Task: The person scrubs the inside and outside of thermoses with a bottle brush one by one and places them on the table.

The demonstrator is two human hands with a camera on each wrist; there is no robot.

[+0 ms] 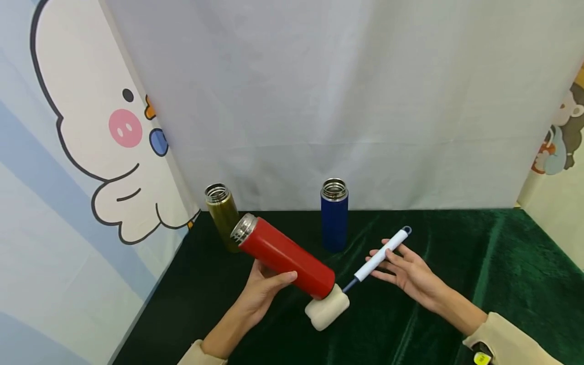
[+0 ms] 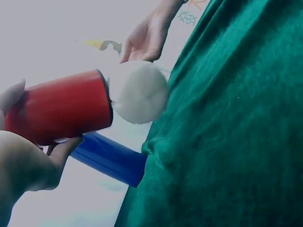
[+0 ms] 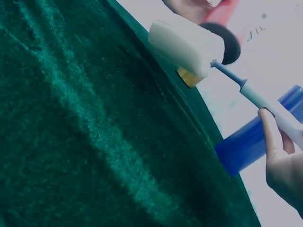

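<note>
My left hand [image 1: 262, 294] grips a red vacuum flask [image 1: 287, 256] around its body. The flask is tilted, its uncapped steel mouth toward the upper left and its dark base toward the lower right. Between thumb and fingers, my right hand [image 1: 410, 276] holds the white handle of a sponge bottle brush [image 1: 376, 261]. The brush's cream sponge head [image 1: 327, 307] points down and left, right beside the flask's base; whether they touch I cannot tell. In the left wrist view, the sponge's rounded end [image 2: 142, 92] faces the camera.
A blue flask [image 1: 334, 218] and a gold flask [image 1: 222, 215] stand uncapped at the back of the table. Dark green velvet cloth [image 1: 456, 263] covers the tabletop. Behind it hangs a pale curtain [image 1: 319, 101], with a cartoon-printed sheet [image 1: 82, 213] on the left.
</note>
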